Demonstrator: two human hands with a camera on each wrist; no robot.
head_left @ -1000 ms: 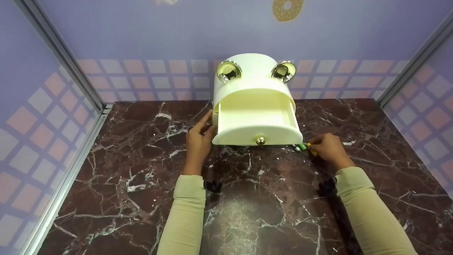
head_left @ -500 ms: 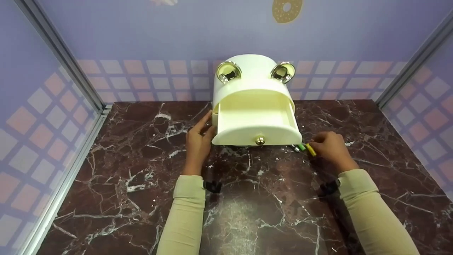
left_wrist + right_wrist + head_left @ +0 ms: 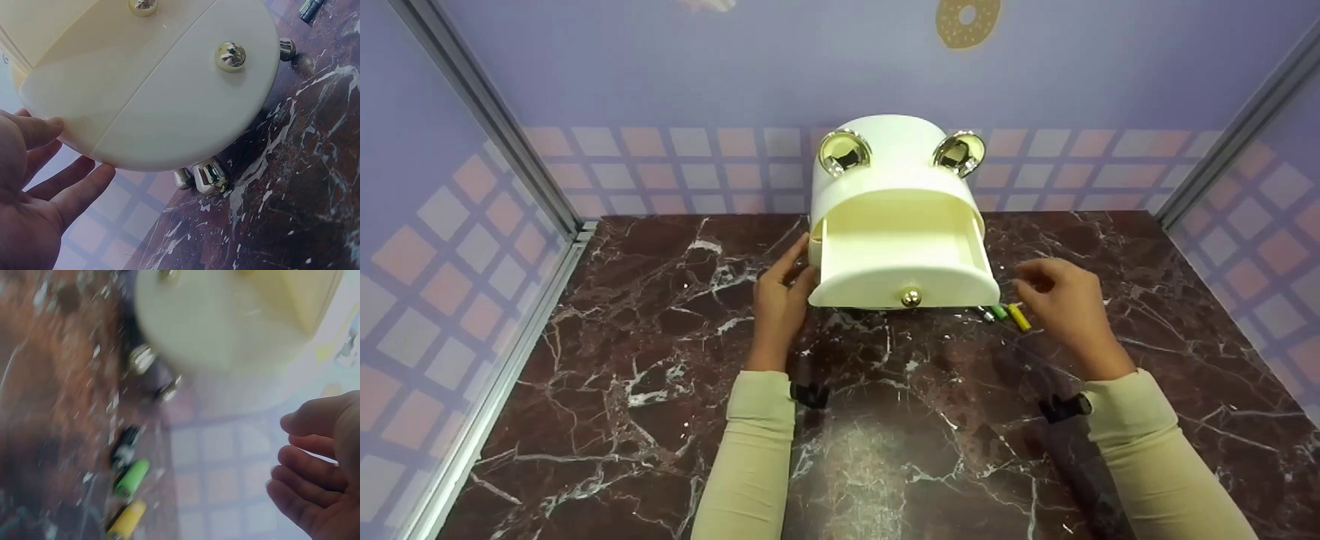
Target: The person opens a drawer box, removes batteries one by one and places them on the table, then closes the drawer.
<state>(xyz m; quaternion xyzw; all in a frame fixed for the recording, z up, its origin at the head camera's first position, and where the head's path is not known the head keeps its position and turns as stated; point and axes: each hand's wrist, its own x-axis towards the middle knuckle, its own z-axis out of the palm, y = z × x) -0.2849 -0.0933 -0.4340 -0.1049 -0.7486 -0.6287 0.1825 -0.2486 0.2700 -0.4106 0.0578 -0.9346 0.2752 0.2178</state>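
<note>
Fingers spread, the left grip (image 3: 781,304) touches the white drawer organizer (image 3: 894,166), likely bracing it with the upper drawer (image 3: 862,288) out. The empty right grip (image 3: 1066,304), thumb and fingers apart, is near the yellow cylinder (image 3: 1019,317) and green cylinder (image 3: 999,310) on the worktop (image 3: 652,450).

Our left forearm (image 3: 750,457) runs up toward 12 o'clock, and there's our left hand (image 3: 782,307), tilted to 1 o'clock, fingers (image 3: 83,196) long and spread! Across we go: our right forearm (image 3: 1155,457) slants to 11 o'clock, our right hand (image 3: 1069,307) turns its knuckles to 9, fingers softly bent, thumb (image 3: 318,417) standing clear of them!
</note>
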